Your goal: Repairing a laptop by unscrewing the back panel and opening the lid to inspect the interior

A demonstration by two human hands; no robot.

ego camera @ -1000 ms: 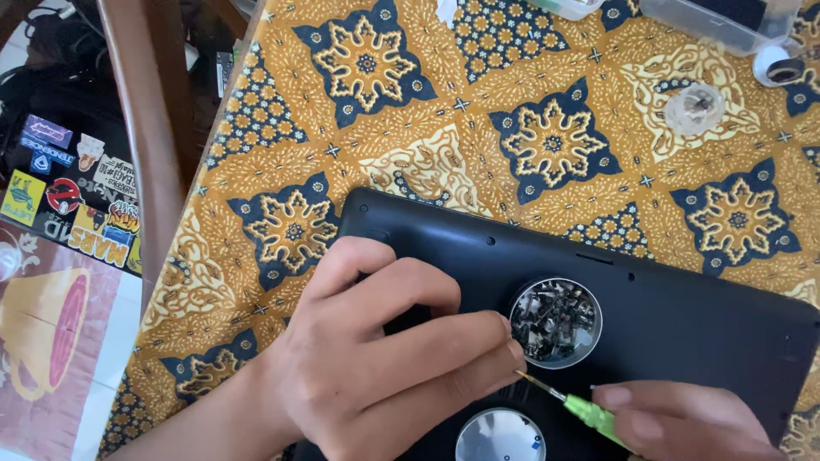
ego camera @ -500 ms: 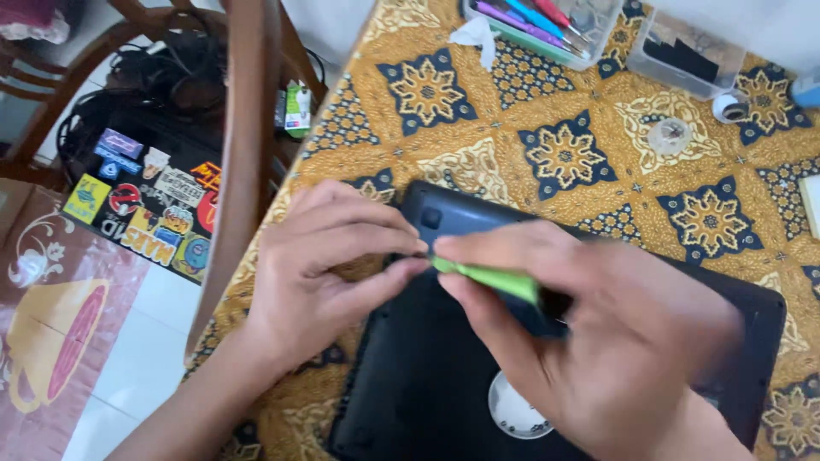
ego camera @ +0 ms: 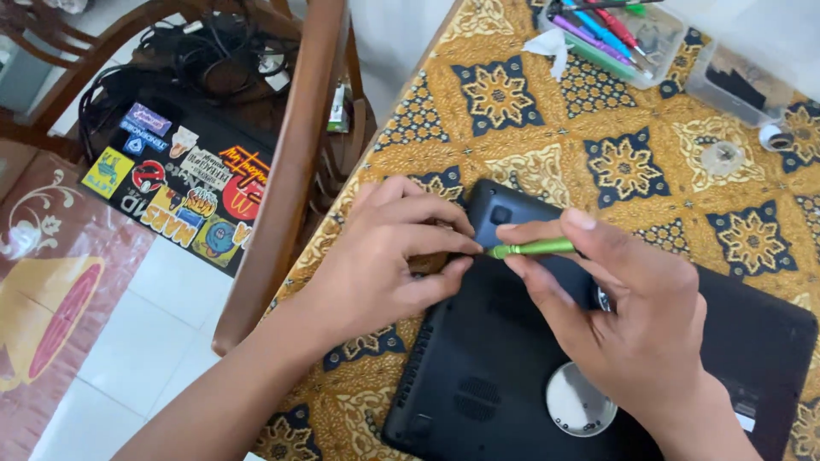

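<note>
Presently on view, largest first: worktop (ego camera: 530, 145) under a yellow and blue patterned cloth; black laptop (ego camera: 512, 367) lying bottom-up on it, near the worktop's left edge, a round silver disc (ego camera: 579, 399) set in its underside; wooden chair (ego camera: 290, 162) just left of the worktop; second laptop covered in stickers (ego camera: 184, 192) on the chair seat, black cables (ego camera: 201, 60) piled behind it; left hand (ego camera: 384, 265), fingers curled and pinched together at the upturned laptop's upper left corner, touching the tool's tip; right hand (ego camera: 632, 316) over the laptop's middle, grip closed on a green screwdriver (ego camera: 534, 248), thumb and forefinger clamping its handle, the tool lying nearly level and pointing left toward the left fingertips; clear tray of coloured tools (ego camera: 615, 38) at the worktop's far edge; clear plastic box (ego camera: 735, 81) beside it; small roll of white tape (ego camera: 776, 137) near that box
</note>
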